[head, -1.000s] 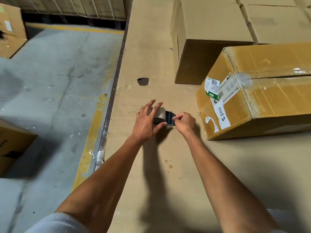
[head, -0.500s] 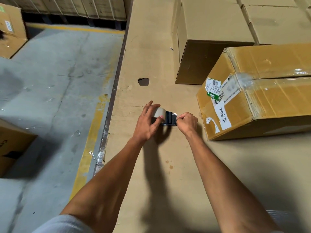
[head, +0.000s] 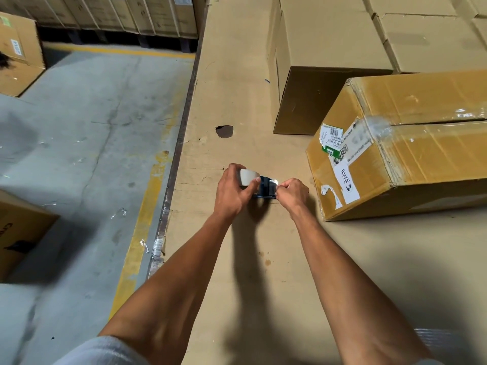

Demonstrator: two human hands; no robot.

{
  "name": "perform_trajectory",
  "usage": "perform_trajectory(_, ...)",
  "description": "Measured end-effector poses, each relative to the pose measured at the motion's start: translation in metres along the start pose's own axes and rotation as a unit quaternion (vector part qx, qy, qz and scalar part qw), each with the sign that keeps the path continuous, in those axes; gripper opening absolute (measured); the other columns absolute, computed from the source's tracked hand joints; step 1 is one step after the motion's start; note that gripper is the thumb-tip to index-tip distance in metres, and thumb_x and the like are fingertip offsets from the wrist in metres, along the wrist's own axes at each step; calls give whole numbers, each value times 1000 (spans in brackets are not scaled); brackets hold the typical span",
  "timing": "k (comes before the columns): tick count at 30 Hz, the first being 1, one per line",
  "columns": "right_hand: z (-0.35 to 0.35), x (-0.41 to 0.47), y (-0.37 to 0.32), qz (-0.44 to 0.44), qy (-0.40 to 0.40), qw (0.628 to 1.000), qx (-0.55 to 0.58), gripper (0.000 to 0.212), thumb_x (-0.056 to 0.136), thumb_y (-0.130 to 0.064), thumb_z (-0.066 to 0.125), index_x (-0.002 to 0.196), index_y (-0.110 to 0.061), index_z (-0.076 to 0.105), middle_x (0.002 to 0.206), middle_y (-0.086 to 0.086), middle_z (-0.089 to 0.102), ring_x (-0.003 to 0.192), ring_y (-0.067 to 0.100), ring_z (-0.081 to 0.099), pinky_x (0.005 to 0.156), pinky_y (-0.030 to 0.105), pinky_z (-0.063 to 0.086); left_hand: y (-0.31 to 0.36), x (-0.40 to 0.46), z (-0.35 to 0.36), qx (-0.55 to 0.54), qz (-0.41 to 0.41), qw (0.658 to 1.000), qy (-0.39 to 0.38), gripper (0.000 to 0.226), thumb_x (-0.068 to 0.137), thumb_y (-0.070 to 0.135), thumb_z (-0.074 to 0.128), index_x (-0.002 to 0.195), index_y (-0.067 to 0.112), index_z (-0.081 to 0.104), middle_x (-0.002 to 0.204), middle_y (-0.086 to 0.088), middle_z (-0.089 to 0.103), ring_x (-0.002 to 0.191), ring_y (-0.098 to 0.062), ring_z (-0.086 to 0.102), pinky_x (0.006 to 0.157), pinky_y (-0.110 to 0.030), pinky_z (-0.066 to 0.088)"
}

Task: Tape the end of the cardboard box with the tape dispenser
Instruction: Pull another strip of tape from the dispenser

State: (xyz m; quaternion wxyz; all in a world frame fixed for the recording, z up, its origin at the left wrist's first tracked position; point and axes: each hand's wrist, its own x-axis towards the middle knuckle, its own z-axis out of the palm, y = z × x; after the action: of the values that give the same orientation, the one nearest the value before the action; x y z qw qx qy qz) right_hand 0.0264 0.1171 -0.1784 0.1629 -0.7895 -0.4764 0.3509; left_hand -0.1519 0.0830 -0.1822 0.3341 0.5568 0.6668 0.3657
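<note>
Most of the tape dispenser (head: 266,187) behind both hands; cardboard box (head: 411,154) cut by right edge.

Dim, warm indoor light falls from above and behind the person, throwing long soft shadows of both forearms forward across the cardboard-covered surface (head: 237,75). A dark patch of shadow sits under the tape dispenser (head: 266,187). Clear tape on the cardboard box (head: 434,159) catches white glare at the top corner and along the seam. The concrete floor (head: 92,127) looks greyer and cooler. Wide-angle bending curves the straight edges near the frame borders. The lower corners are smeared and soft; the centre is reasonably sharp.
</note>
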Motion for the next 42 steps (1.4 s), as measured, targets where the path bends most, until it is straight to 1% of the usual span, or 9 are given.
perform_trajectory(6, 2, 3, 4, -10, 4, 1000, -2, 19, 80, -4, 60, 73, -6, 78, 79, 8, 78, 83, 29, 69, 71, 33, 58, -7, 3, -3, -72, -33, 997, -7, 42, 94, 59, 72, 118, 32, 50, 112, 0, 67, 98, -24, 71, 86, -51, 60)
perform_trajectory(11, 3, 8, 3, -9, 12, 1000, 12, 16, 82, -3, 62, 78, -3, 78, 81, 11, 78, 82, 29, 69, 72, 35, 59, -6, 6, -4, -164, -77, 983, -23, 41, 100, 29, 76, 127, 9, 53, 110, -3, 63, 77, 7, 65, 71, -18, 56)
perform_trajectory(14, 5, 12, 7, 4, 11, 999, 47, 10, 81, -4, 65, 76, -6, 74, 77, 11, 78, 81, 31, 76, 77, 47, 65, -12, 10, -7, -219, -106, 969, -41, 48, 90, 43, 73, 126, 17, 54, 110, 1, 63, 90, -7, 67, 86, -36, 62)
perform_trajectory(16, 8, 18, 12, 10, 1, 998, 63, 7, 78, -4, 66, 74, -6, 73, 76, 12, 78, 78, 32, 78, 75, 52, 66, -11, 12, -8, -228, -122, 964, -64, 49, 90, 46, 70, 126, 18, 52, 113, -1, 62, 99, -20, 67, 87, -34, 60)
perform_trajectory(18, 12, 26, 19, 4, -14, 998, 68, 8, 75, -3, 66, 71, -3, 73, 74, 17, 78, 77, 35, 79, 76, 55, 66, -8, 12, -9, -174, -99, 977, -71, 50, 93, 49, 64, 130, 19, 50, 121, -5, 63, 109, -25, 66, 89, -29, 57)
perform_trajectory(22, 1, 17, 14, 44, -33, 988, 143, 22, 81, 0, 69, 67, -16, 75, 79, 11, 80, 83, 29, 81, 82, 46, 67, -11, 10, -1, 42, 54, 996, -57, 49, 110, 47, 49, 151, 20, 49, 167, -9, 43, 157, -30, 38, 127, -50, 33)
perform_trajectory(28, 5, 20, 20, 80, -58, 971, 219, 17, 85, 1, 69, 77, -13, 75, 90, 15, 80, 90, 29, 81, 89, 47, 66, -7, -1, 5, 277, 173, 943, -63, 61, 111, 60, 42, 161, 24, 47, 180, -6, 22, 168, -31, 15, 129, -56, 29)
perform_trajectory(33, 16, 38, 31, 67, -45, 986, 145, 9, 65, -11, 64, 59, -14, 71, 81, 17, 79, 88, 38, 79, 85, 58, 64, -2, -3, 9, 240, 127, 962, -30, 45, 107, 51, 60, 144, 27, 61, 169, -18, 38, 158, -44, 34, 102, -58, 58)
perform_trajectory(42, 24, 51, 38, 68, -64, 982, 164, 10, 58, -15, 63, 63, -11, 71, 74, 12, 79, 79, 36, 79, 80, 54, 66, -11, 1, 5, 120, 133, 984, -15, 36, 107, 41, 61, 140, 26, 65, 149, -15, 51, 128, -40, 61, 95, -54, 60)
